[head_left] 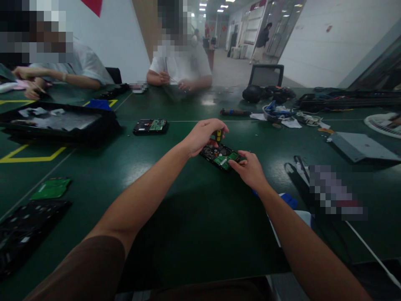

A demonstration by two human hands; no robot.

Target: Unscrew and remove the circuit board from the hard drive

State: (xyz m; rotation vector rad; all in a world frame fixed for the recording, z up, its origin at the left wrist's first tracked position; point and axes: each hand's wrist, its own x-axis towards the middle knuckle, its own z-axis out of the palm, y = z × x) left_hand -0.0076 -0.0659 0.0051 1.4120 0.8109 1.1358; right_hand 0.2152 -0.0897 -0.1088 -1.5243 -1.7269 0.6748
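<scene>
In the middle of the table lies a hard drive (223, 160), its green circuit board facing up. My left hand (204, 134) is closed around the yellow and black handle of a screwdriver (218, 135), held upright over the far part of the drive. Whether its tip touches a screw is too small to tell. My right hand (249, 168) grips the drive's right end, thumb on the green board and fingers along the far side. A second hard drive (150, 126) lies apart, farther off to the left.
At left are a black tray (106, 121) with scraps, a loose green circuit board (52, 188) and black drive parts (31, 225). A grey metal panel (365, 146), cables and a small bowl (277, 113) lie to the right. Two people sit across the table.
</scene>
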